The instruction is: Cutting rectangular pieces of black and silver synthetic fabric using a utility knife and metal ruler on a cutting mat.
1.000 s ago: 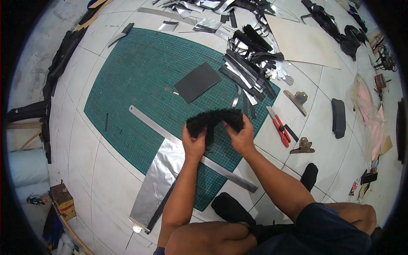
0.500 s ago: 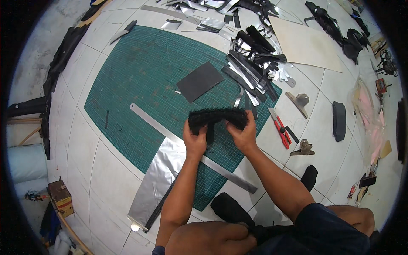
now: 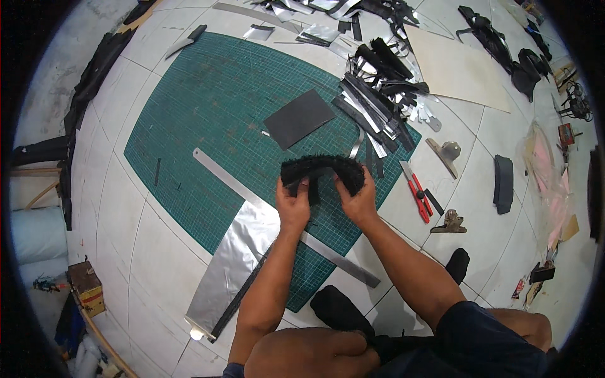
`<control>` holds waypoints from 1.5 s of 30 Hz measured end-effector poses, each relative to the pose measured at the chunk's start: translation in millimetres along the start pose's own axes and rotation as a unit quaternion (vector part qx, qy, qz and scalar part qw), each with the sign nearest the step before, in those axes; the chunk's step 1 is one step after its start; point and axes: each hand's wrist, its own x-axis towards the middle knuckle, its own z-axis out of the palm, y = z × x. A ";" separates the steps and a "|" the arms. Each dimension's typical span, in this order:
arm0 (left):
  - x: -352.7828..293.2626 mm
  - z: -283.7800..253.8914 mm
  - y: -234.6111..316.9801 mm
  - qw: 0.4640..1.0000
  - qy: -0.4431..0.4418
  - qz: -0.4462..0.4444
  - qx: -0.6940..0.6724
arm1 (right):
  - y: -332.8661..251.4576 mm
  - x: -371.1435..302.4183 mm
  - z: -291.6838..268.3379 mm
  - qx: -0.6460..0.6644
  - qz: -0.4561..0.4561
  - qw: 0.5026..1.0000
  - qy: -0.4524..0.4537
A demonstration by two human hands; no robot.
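A bundle of black fuzzy-edged material (image 3: 322,166) is bent in an arch between my two hands, above the green cutting mat (image 3: 201,107). My left hand (image 3: 293,200) grips its left end, thumb in front. On its right end, my right hand (image 3: 357,196) is closed in the same way. A dark strip hangs down between the hands; whether it belongs to the bundle I cannot tell. Below my left hand, a steel ruler (image 3: 334,257) lies across a silver sheet (image 3: 234,255) with a black edge. Beyond the bundle rests a dark grey rectangle (image 3: 299,118).
Silver and black offcut strips (image 3: 372,116) are heaped at the mat's far right. To the right lie a red cutter knife (image 3: 417,196) with its blade out, two metal clips (image 3: 449,222) and a black curved piece (image 3: 503,184). A beige board (image 3: 457,69) lies behind them.
The bundle has tipped and its top now curves into a rounder arch, with the right end lower. Both hands keep their hold and have barely moved.
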 end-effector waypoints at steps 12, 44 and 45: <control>-5.1 -0.2 0.6 0.999 0.020 0.028 -0.013 | 5.9 -4.2 -3.9 0.045 0.005 0.999 -0.006; 85.3 -11.7 31.6 0.847 -0.228 -0.014 0.481 | -28.5 -53.2 -26.5 -0.069 0.263 0.962 0.022; 84.0 -12.0 32.0 0.846 -0.226 -0.006 0.482 | -30.8 -53.5 -32.5 -0.165 0.085 0.982 -0.045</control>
